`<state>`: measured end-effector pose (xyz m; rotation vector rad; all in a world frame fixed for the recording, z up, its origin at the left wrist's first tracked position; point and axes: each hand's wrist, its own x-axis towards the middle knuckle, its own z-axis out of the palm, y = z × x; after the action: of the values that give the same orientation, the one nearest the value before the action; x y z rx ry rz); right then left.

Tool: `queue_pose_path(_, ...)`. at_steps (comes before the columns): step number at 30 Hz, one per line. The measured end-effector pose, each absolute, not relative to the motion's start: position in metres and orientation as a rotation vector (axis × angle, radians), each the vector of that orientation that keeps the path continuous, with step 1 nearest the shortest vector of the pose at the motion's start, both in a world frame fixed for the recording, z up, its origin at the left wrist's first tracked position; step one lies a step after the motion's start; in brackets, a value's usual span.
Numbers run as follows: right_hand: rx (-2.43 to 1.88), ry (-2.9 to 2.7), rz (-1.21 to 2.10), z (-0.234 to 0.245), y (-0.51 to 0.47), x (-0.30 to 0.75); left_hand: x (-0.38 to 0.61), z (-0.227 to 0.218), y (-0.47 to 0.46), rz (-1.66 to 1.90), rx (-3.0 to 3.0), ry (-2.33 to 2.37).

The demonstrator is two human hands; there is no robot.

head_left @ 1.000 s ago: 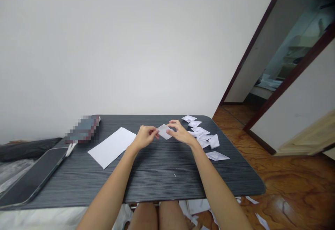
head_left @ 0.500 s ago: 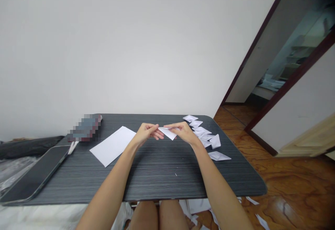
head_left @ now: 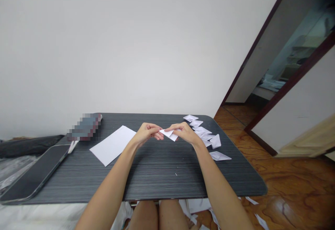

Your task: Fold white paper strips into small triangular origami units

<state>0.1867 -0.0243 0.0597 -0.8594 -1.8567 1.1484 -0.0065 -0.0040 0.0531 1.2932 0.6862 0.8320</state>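
Both hands meet over the middle of a dark grey striped table [head_left: 157, 177], just above its surface. My left hand [head_left: 146, 134] and my right hand [head_left: 184, 133] each pinch one end of a small folded white paper piece [head_left: 169, 134], now a narrow pointed shape. A flat white paper sheet [head_left: 113, 144] lies on the table to the left of my left hand. Several small folded white paper shapes [head_left: 205, 134] lie in a loose row just right of my right hand.
A dark phone [head_left: 34, 174] lies at the table's left edge, a blurred dark object [head_left: 84, 127] behind it. White paper scraps [head_left: 199, 209] litter the wooden floor [head_left: 293, 177] under and right of the table. An open doorway [head_left: 288, 66] is on the right.
The small paper piece went from a flat diamond held up between the hands to a narrower folded triangle. Both hands drew slightly closer together and stayed pinched on it.
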Motion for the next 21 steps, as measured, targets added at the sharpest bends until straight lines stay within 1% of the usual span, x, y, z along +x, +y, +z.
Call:
queue_pose_path(6,-0.893,-1.866,1.164,0.061,-0.026,0.186,-0.003,0.053,-0.007,0.772,1.354,0.686)
queue_pose_path(12,-0.830,-1.936,1.110,0.064,-0.026,0.188,-0.001,0.055,-0.010,0.832,1.459,0.729)
queue_pose_path(17,-0.990,-1.797,1.061,0.055,-0.020,0.184,0.001,0.056,-0.014,0.898,1.627,0.806)
queue_pose_path(21,-1.002,-1.805,0.976,0.049,-0.016,0.183,0.000,0.054,-0.016,0.948,1.807,0.843)
